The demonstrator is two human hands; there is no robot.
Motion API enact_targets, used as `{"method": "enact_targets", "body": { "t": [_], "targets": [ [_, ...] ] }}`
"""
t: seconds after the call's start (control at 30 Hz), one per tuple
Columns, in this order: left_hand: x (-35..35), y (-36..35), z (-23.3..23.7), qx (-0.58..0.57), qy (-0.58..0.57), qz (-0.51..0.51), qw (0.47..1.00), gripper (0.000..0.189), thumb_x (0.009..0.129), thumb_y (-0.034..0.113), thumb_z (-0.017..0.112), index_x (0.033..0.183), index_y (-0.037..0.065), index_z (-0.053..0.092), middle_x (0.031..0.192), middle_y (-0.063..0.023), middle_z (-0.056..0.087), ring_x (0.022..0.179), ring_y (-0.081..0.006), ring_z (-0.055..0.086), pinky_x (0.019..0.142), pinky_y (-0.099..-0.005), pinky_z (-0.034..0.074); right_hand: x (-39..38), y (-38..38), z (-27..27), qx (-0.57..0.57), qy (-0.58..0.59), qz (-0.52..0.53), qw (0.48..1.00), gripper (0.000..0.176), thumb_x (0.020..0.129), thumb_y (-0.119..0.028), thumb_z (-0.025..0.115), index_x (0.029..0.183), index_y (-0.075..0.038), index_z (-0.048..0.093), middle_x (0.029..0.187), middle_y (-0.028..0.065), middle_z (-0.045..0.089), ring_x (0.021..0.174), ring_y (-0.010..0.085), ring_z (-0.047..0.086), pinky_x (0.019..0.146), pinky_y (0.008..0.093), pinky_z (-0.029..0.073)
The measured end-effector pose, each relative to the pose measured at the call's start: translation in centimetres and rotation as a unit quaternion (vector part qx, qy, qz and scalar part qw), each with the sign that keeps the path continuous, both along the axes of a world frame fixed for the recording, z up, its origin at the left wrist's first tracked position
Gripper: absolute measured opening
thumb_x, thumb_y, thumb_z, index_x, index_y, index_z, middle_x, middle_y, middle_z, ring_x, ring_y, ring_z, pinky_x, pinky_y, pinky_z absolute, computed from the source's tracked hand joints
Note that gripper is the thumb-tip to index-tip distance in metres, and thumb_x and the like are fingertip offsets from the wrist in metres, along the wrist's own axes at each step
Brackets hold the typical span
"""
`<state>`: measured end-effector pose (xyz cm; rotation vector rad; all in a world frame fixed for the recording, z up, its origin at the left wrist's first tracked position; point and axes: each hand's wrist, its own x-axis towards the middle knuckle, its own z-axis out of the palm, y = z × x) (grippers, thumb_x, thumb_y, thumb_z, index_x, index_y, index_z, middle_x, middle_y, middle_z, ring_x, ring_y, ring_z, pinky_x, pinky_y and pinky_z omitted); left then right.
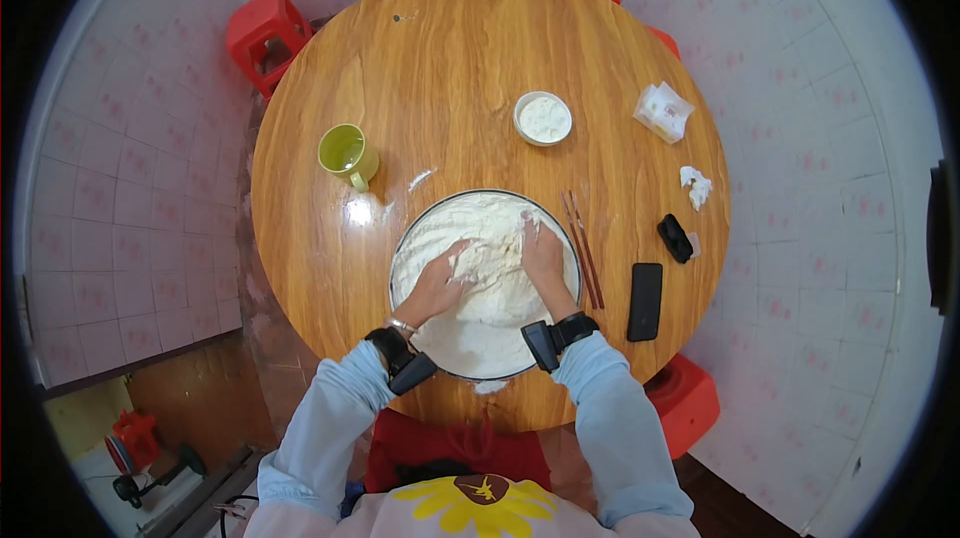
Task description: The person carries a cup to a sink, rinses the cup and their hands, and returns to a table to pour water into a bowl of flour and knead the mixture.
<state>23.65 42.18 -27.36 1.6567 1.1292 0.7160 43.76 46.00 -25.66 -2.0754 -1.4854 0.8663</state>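
Note:
A wide round basin (pixel 397 330) with a dark rim holds a large mass of white flour (pixel 487 306), clumpy in the middle. My left hand (pixel 437 283) is in the flour left of centre, its fingers curled into it and partly covered. On the other side, my right hand (pixel 542 256) presses into the flour near the basin's right wall, fingers bent and coated white. Both hands work on the flour from opposite sides, with a gap between them. Fingertips are hidden in the flour.
On the round wooden table (pixel 440 58) stand a green mug (pixel 348 155) and a white bowl (pixel 543 119) of white powder. Chopsticks (pixel 583 253) lie right of the basin, near a phone (pixel 645 302), a black case (pixel 674 238), crumpled tissue (pixel 695 186) and a plastic packet (pixel 663 113). Red stools surround the table.

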Motion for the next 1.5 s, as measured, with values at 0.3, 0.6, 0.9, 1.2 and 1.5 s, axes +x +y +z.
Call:
{"method": "enact_targets", "body": {
  "t": [0.3, 0.6, 0.9, 1.2, 1.5],
  "targets": [
    [0.5, 3.1, 1.7, -0.038, 0.063, -0.039, 0.997, 0.052, 0.081, 0.018, 0.063, 0.128, 0.002, 0.046, 0.12, -0.0218, 0.052, 0.115, -0.0361, 0.045, 0.1, -0.0391, 0.034, 1.1, -0.7, -1.0, 0.127, -0.044, 0.048, 0.99, 0.033, 0.09, -0.026, 0.051, 0.112, 0.0, 0.052, 0.106, 0.0247, 0.057, 0.1, 0.0409, 0.053, 0.083, 0.0468, 0.042],
    [-3.5, -4.6, 0.6, 0.086, 0.233, 0.104, 0.963, 0.047, 0.084, 0.005, 0.052, 0.129, -0.002, 0.041, 0.127, -0.0272, 0.04, 0.117, -0.0436, 0.039, 0.102, -0.0455, 0.031, 2.5, -12.4, 0.2, 0.058, -0.033, 0.013, 0.998, 0.03, 0.083, -0.003, 0.053, 0.111, 0.003, 0.05, 0.105, 0.0225, 0.051, 0.103, 0.0388, 0.047, 0.09, 0.0424, 0.036],
    [1.8, -8.9, -2.0, 0.077, 0.174, 0.15, 0.97, 0.051, 0.083, 0.009, 0.052, 0.131, -0.006, 0.037, 0.124, -0.0293, 0.043, 0.116, -0.0439, 0.039, 0.104, -0.0485, 0.024, -2.3, -14.4, -3.7, 0.026, 0.036, -0.103, 0.994, 0.03, 0.08, -0.006, 0.058, 0.108, 0.005, 0.054, 0.101, 0.0209, 0.055, 0.098, 0.0357, 0.054, 0.086, 0.0384, 0.043],
    [-0.8, -7.8, 2.5, 0.099, 0.146, 0.123, 0.976, 0.045, 0.08, 0.005, 0.056, 0.123, -0.001, 0.046, 0.127, -0.0266, 0.041, 0.116, -0.0428, 0.039, 0.101, -0.0484, 0.029, 2.8, -14.3, -0.8, 0.035, -0.048, 0.029, 0.998, 0.034, 0.079, -0.007, 0.059, 0.111, 0.003, 0.053, 0.109, 0.0231, 0.051, 0.107, 0.0382, 0.048, 0.092, 0.0408, 0.04],
    [-0.6, -10.8, -0.4, 0.033, 0.177, 0.181, 0.967, 0.052, 0.079, 0.005, 0.056, 0.127, -0.008, 0.037, 0.127, -0.0289, 0.038, 0.119, -0.0446, 0.036, 0.103, -0.0477, 0.027, 0.5, -16.1, -0.8, 0.025, -0.159, 0.086, 0.983, 0.035, 0.081, -0.007, 0.056, 0.112, 0.005, 0.048, 0.111, 0.0236, 0.046, 0.106, 0.0391, 0.044, 0.091, 0.0461, 0.038]
  ]
}}
